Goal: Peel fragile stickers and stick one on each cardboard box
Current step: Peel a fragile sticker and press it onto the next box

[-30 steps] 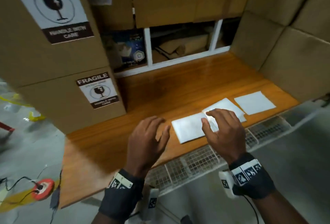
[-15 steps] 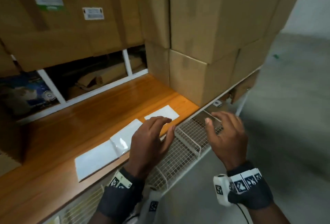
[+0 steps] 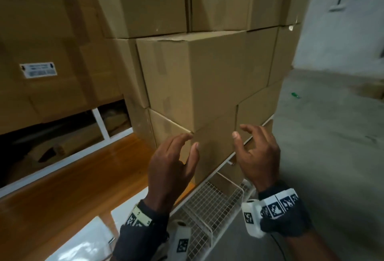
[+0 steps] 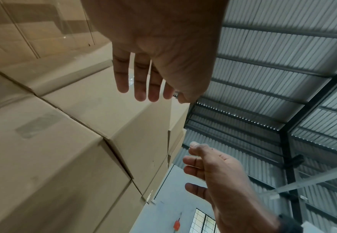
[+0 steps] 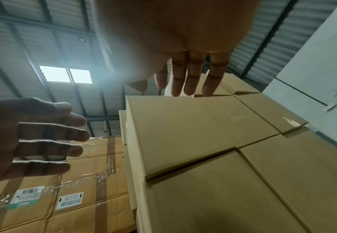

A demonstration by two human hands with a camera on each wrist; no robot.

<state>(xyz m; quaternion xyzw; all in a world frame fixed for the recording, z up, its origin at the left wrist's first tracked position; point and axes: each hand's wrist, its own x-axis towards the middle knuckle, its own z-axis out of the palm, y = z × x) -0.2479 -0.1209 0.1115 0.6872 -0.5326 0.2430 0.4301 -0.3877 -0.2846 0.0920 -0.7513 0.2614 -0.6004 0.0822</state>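
A stack of plain cardboard boxes (image 3: 193,77) rises on the wooden shelf (image 3: 68,181) in front of me. Both hands are raised before the lowest box (image 3: 214,146) at the stack's corner, apart from it. My left hand (image 3: 176,156) has its fingers spread and relaxed, holding nothing. My right hand (image 3: 255,146) is likewise spread and empty. White sticker sheets (image 3: 87,238) lie on the shelf at the lower left, partly hidden by my left forearm. In the wrist views the left hand (image 4: 145,82) and right hand (image 5: 191,78) show straight fingers over the boxes (image 5: 183,134).
A white wire rack (image 3: 209,206) runs along the shelf's front edge below my hands. Larger taped boxes with a small white label (image 3: 38,70) stand at the back left. Grey concrete floor (image 3: 332,136) lies open to the right.
The view has swung right and up from the sticker sheets to the box stack. Both hands have left the sheets and risen, empty, toward the corner box.
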